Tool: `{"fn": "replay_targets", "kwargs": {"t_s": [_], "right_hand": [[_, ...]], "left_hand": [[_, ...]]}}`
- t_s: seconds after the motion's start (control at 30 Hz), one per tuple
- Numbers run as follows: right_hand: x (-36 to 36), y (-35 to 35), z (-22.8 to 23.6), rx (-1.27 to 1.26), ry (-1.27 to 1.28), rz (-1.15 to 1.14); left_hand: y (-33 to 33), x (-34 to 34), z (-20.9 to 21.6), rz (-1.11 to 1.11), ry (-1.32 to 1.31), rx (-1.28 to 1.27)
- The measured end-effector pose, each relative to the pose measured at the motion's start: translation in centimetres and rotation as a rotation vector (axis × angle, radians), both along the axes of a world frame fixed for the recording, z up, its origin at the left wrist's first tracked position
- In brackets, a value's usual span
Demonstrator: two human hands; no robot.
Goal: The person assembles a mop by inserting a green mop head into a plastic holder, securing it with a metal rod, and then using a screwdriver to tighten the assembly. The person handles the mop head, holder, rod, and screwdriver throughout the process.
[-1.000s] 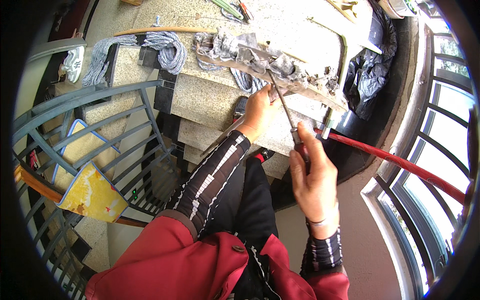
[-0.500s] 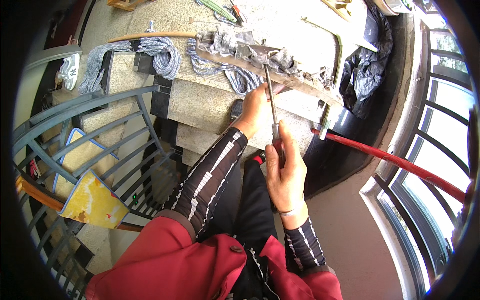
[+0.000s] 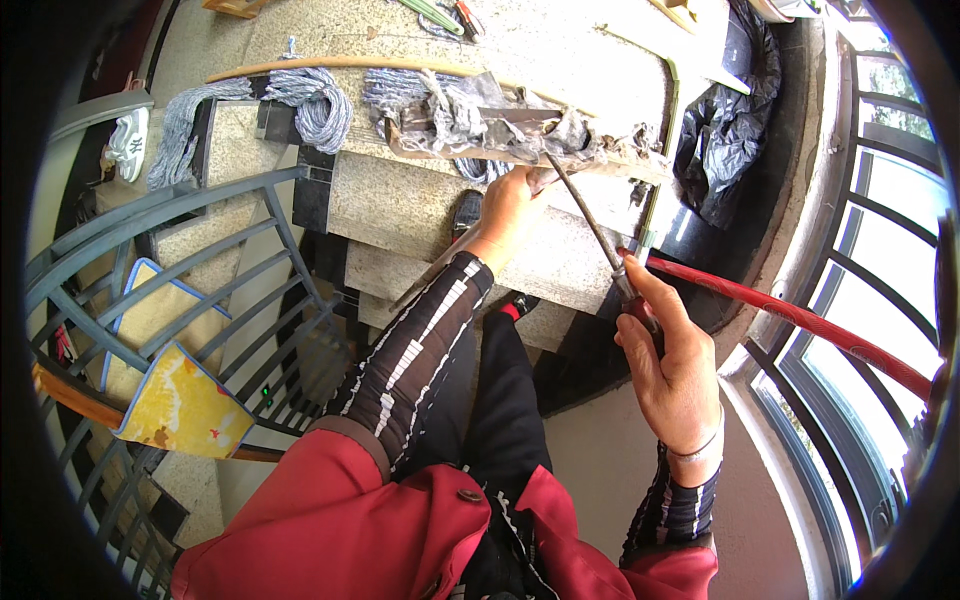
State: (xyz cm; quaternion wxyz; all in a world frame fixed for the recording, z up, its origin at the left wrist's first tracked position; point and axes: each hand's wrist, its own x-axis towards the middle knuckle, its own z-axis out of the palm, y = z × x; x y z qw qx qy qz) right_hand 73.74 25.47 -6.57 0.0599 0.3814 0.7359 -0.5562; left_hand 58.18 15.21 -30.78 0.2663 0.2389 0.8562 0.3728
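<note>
In front of me my left hand [image 3: 505, 220] is closed around a brown handle that joins a long wooden mop head [image 3: 620, 165] and runs back under my left forearm. Torn grey rag scraps [image 3: 440, 122] cling along the board. A screwdriver [image 3: 590, 212] is gripped in my right hand [image 3: 675, 375], its dark handle partly hidden by the fingers. The screwdriver's tip meets the near edge of the board, around its middle. Behind the board lies a thin bamboo pole [image 3: 350, 63] and bundles of blue-white mop cord [image 3: 322, 108].
Stone steps [image 3: 390, 200] descend beneath me. A metal railing [image 3: 195, 222] with a yellow cloth [image 3: 185, 405] over its handrail stands at left. To the right are a red pole [image 3: 790, 313], a black plastic bag [image 3: 725, 140] and a barred window [image 3: 860, 370].
My right hand has moved right and nearer me, tilting the screwdriver from nearly upright to a slant. The mop head has turned closer to level, and its handle now shows beside my left forearm.
</note>
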Motion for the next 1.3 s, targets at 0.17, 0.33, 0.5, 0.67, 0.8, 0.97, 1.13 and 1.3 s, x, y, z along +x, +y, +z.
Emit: {"fn": "replay_targets", "kwargs": {"t_s": [0.17, 0.33, 0.5, 0.67, 0.8, 0.97, 1.13, 1.3], "right_hand": [[0.3, 0.1, 0.6, 0.021, -0.034, 0.044], [0.1, -0.4, 0.0, 0.104, 0.01, 0.054], [-0.5, -1.8, -1.8, 0.216, 0.074, 0.034], [-1.3, -4.4, -4.4, 0.179, 0.103, -0.125], [-1.6, -6.3, -7.9, 0.272, 0.187, -0.183], [-2.1, -9.1, -12.6, 0.202, 0.343, -0.315], [-3.0, -10.7, -16.1, 0.218, 0.433, -0.367], [-2.4, -9.2, -16.6, 0.077, 0.37, -0.36]], "left_hand": [[-0.1, 0.1, -0.4, 0.012, 0.042, -0.096], [-0.1, 0.6, -0.6, 0.058, 0.031, -0.088], [0.7, 0.9, -0.3, 0.106, 0.161, -0.126], [1.0, 1.0, 0.8, 0.133, 0.119, -0.059], [1.4, 0.4, 1.1, 0.169, 0.022, -0.014], [2.0, 0.0, 0.6, 0.166, 0.034, -0.039], [2.1, 0.0, -0.1, 0.156, 0.043, 0.068], [2.1, -0.6, 0.1, 0.032, -0.006, -0.054]]}}
